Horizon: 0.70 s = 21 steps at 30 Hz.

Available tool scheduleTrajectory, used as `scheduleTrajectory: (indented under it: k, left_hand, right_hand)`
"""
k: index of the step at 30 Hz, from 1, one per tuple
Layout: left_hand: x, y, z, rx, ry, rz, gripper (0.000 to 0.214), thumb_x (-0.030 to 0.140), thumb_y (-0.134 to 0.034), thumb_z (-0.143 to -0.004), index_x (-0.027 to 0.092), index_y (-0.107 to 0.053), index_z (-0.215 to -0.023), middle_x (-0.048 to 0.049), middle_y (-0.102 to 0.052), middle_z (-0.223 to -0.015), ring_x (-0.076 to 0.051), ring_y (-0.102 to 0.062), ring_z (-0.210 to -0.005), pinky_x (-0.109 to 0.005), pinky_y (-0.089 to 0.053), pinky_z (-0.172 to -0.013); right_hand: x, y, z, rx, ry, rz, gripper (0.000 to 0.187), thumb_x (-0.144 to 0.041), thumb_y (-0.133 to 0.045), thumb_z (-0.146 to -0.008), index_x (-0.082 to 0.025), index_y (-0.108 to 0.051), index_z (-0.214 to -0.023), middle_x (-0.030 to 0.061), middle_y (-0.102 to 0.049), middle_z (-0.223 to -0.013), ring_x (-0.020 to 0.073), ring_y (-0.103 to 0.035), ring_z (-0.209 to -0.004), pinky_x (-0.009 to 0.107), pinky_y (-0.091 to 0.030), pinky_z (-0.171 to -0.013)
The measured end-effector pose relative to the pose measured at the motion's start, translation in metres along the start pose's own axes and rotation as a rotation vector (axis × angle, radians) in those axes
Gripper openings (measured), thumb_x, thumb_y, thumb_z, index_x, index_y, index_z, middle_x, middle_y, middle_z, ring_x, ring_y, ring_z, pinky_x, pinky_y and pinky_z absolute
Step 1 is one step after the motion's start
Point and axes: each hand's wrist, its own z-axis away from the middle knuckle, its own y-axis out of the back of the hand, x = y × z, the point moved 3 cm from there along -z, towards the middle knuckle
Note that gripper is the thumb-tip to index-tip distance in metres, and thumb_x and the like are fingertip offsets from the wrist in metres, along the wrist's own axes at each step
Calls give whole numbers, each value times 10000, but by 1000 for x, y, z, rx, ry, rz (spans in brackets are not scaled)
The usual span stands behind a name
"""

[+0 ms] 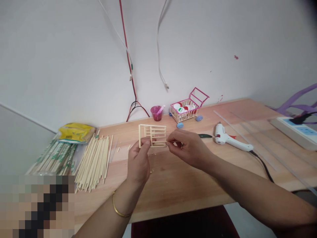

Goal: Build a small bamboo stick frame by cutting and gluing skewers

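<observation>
A small open frame of thin wooden sticks (pixel 151 130) is held up above the table, its bars forming a box-like lattice. My left hand (pixel 139 158) grips its lower left side, thumb pressed against the fingers. At the frame's lower right corner, my right hand (pixel 186 147) has its fingertips pinched together, touching the end of the frame; whether a separate small piece is between them is hidden. Behind the right hand a dark green-handled tool (pixel 205 136) lies partly covered. A white glue gun (pixel 229 139) rests to the right, its black cord trailing off the front.
Loose wooden sticks (pixel 95 162) lie at left beside packaged sticks (pixel 53 155) and a yellow packet (pixel 75 133). Toward the wall stand a pink cup (pixel 156 114) and a small stick cart (pixel 185 110) holding bottle caps. A power strip (pixel 294 132) and clear strips (pixel 245 138) lie right.
</observation>
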Motion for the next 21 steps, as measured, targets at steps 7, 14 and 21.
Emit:
scheduleTrajectory:
  k: [7, 14, 21]
  left_hand:
    - [5, 5, -14, 74, 89, 74, 110, 251, -659, -706, 148, -695, -692, -51, -702, -730, -188, -649, -819, -323, -468, -828]
    - [8, 16, -31, 101, 73, 111, 200, 329, -737, -672, 138, -689, -704, -44, -703, -730, -140, -647, -764, -289, -461, -847]
    - [13, 21, -27, 20, 63, -126, 321, 475, -662, -761, 154, -676, -753, -60, -664, -769, -178, -621, -780, -336, -462, -830]
  right_hand:
    - [1, 6, -1, 45, 8, 8, 85, -140, -567, -817, -182, -578, -744, -16, -545, -660, 106, -471, -610, 235, -351, -595]
    - [0, 4, 1, 39, 116, -6, 80, -117, -561, -796, -188, -576, -765, -14, -578, -705, 93, -491, -605, 220, -375, -594]
    - [3, 10, 2, 31, 171, 76, 83, -116, -546, -787, -192, -562, -761, -8, -587, -706, 104, -503, -612, 226, -371, -598]
